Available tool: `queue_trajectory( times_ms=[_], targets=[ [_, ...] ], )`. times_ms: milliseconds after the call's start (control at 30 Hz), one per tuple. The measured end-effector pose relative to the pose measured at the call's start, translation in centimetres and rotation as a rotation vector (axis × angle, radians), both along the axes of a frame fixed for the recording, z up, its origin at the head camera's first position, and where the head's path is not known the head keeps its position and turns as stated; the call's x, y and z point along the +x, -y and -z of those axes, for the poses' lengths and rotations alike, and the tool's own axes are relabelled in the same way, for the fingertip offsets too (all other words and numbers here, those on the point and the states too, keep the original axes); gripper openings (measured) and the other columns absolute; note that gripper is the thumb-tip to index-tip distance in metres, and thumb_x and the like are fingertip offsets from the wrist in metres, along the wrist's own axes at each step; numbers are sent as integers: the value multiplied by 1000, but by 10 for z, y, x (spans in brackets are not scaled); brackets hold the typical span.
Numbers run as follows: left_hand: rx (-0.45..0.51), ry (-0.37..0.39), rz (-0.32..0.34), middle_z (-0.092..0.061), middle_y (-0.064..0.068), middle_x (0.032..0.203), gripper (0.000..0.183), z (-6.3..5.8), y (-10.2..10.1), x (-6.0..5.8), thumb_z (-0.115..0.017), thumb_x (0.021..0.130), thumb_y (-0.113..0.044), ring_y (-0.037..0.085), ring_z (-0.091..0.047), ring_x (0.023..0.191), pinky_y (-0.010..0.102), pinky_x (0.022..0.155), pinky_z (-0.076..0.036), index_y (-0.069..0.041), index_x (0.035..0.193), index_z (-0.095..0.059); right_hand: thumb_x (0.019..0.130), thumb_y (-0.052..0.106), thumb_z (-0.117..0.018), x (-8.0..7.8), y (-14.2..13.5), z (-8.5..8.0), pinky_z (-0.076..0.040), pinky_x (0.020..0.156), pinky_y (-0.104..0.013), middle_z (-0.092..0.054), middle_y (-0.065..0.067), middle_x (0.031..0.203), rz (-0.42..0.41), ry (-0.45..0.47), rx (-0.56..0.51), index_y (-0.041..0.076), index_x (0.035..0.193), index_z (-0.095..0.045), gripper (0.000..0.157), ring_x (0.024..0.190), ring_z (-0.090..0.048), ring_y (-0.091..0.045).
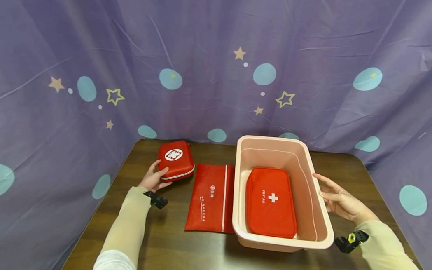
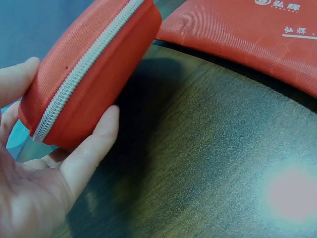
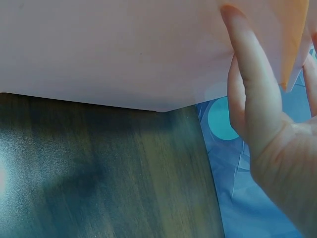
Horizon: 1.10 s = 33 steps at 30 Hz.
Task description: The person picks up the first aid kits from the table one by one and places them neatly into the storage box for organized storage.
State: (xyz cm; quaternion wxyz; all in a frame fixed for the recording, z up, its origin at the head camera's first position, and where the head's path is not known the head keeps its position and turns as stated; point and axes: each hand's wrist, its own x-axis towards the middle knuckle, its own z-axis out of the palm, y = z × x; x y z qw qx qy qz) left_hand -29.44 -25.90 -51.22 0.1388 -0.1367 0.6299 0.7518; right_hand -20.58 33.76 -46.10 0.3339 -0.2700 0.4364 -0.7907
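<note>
My left hand [image 1: 153,180] grips the near left corner of a red hard zip case [image 1: 177,159] with a white oval emblem. In the left wrist view its silver zipper [image 2: 74,74] runs between the thumb and fingers, and the case looks tilted over the table. My right hand [image 1: 340,199] touches the right side of a pink plastic bin [image 1: 317,211] with extended, relaxed fingers. A fingertip meets the rim, and the right wrist view shows a finger [image 3: 255,84] against the outer wall. Inside the bin lies a red first aid pouch [image 1: 272,215] with a white cross.
A flat red pouch [image 1: 208,192] with white lettering lies left of the bin, its right edge hidden by it. Everything stands on a dark wooden table [image 1: 179,252]. A purple patterned curtain [image 1: 214,48] hangs behind and at both sides.
</note>
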Motion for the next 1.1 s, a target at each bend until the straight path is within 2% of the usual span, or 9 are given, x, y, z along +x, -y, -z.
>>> queue_trajectory(
  times_ms=[167,467,833,1100],
  targets=[
    [42,8,-3,-8,18,152,73,-5,-2,-1,-46,99,-15,36,-33,128,44,88,-52,-26,152,3,99,-7,-17,-3,0,-1,-51,91,-40,-53,-4,135,7,-10,-6,29,147,-30,62,118,-57,-20],
    [78,31,-32,-7,18,152,73,-4,-1,1,-47,98,-13,36,-32,128,44,88,-52,-29,152,1,100,-7,-19,-3,0,-4,-51,92,-40,-53,-4,135,10,-22,-3,29,147,-30,61,118,-57,-19],
    [67,6,-90,-6,17,153,73,3,-2,14,-45,99,-9,38,-29,130,47,89,-51,-28,152,1,99,-8,-16,-1,0,2,-51,92,-40,-54,-4,134,2,-9,-25,29,147,-32,62,118,-57,-19],
    [77,-13,-97,-2,14,154,74,4,1,20,-44,99,-7,39,-28,131,47,88,-51,-26,152,3,100,-7,-18,0,0,1,-51,91,-40,-54,-3,134,11,-7,-11,29,146,-32,61,117,-57,-19]
  ],
)
